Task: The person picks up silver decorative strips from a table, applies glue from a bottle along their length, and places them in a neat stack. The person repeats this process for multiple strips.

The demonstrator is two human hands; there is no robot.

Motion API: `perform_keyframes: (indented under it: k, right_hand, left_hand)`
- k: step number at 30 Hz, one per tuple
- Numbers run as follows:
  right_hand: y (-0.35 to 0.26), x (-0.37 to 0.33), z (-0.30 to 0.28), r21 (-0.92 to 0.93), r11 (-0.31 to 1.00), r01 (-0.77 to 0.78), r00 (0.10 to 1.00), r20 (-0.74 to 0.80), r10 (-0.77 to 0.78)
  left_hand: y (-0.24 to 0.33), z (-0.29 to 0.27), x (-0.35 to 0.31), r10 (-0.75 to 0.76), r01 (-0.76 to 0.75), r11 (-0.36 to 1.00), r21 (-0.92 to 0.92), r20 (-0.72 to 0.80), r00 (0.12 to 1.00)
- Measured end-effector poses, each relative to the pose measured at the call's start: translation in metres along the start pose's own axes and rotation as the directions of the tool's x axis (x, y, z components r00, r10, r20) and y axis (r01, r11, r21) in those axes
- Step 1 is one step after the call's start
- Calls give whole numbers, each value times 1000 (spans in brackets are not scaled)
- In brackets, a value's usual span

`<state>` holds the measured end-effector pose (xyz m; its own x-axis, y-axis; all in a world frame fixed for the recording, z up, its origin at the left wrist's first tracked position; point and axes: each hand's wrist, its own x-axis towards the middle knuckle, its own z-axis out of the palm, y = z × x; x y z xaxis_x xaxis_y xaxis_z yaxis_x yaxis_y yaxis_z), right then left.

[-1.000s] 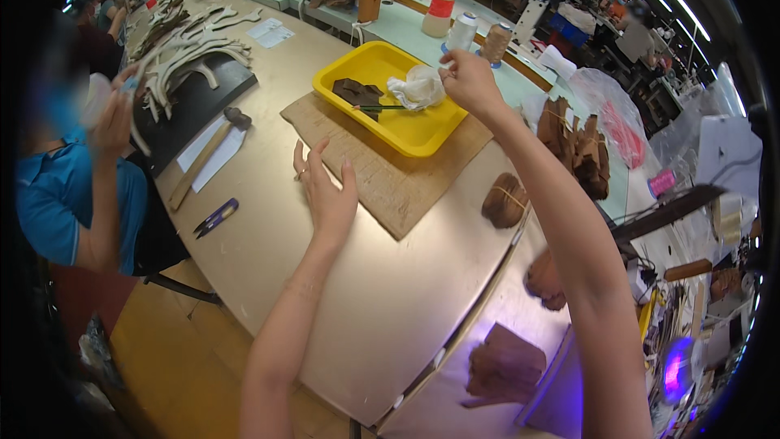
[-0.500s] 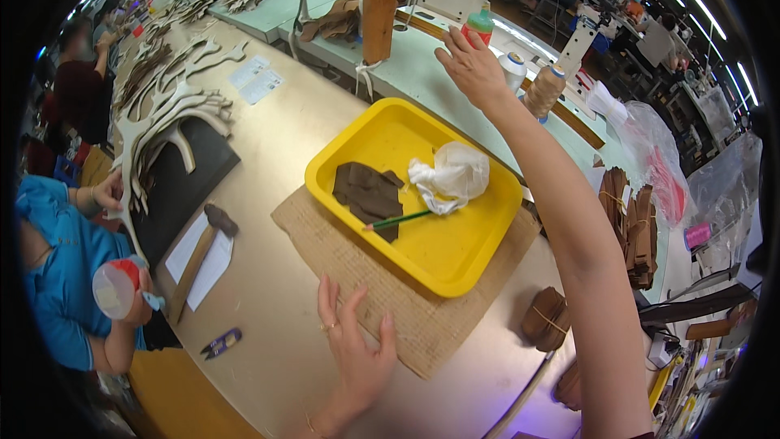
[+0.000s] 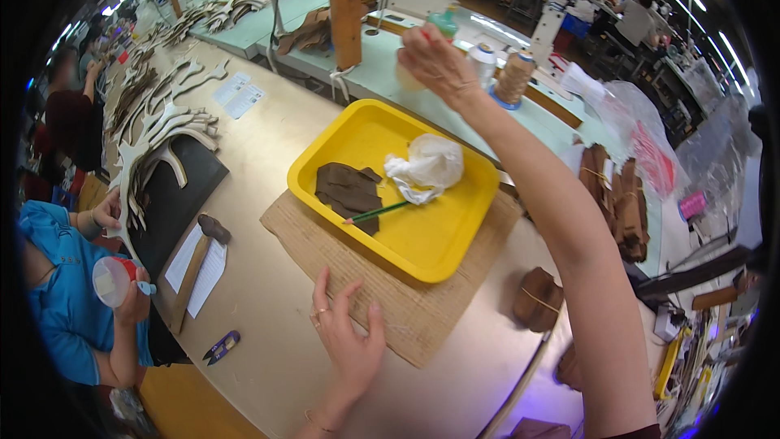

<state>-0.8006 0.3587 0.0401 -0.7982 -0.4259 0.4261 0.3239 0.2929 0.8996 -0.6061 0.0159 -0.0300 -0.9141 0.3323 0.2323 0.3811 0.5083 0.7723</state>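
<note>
My right hand [image 3: 439, 67] is raised over the green bench beyond the tray, its fingers closed. A small pale yellowish thing [image 3: 409, 79] shows blurred below them; its kind cannot be made out. Just behind stands a green-topped bottle [image 3: 444, 19], partly hidden by the hand. My left hand [image 3: 351, 348], open and empty with fingers apart, is at the near edge of the cardboard sheet [image 3: 366, 280]. On that sheet sits a yellow tray [image 3: 455, 256]. Inside it are dark brown pieces [image 3: 345, 187], a green pencil [image 3: 378, 212] and a crumpled white plastic bag [image 3: 431, 164].
Thread cones [image 3: 513, 77] stand right of my right hand. A hammer [image 3: 195, 264] lies on white paper at left, near purple thread snips [image 3: 222, 347]. A brown bundle [image 3: 538, 299] lies beside my right forearm. A co-worker in blue [image 3: 69, 276] holds a translucent bottle [image 3: 114, 280].
My right hand has gone from spread fingers by the green-topped bottle to closed fingers, with a pale thing now showing under it. The whole view has shifted slightly; my left hand stays open.
</note>
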Motion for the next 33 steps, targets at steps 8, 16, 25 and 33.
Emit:
perform_keyframes:
  k: [8, 16, 25, 33]
  right_hand:
    - [57, 24, -173, 497, 683, -536, 541, 823, -175]
    - [116, -50, -358, 660, 190, -727, 619, 750, -234]
    - [162, -199, -544, 964, 184, -192, 958, 143, 248]
    - [244, -380, -659, 810, -568, -144, 870, 377, 316]
  left_hand:
    - [-16, 6, -8, 163, -163, 983, 80, 4, 987]
    - [-25, 14, -15, 269, -272, 962, 19, -225, 936]
    - [42, -53, -147, -126, -16, 765, -644, -173, 977]
    - [139, -98, -255, 347, -275, 811, -516, 46, 937]
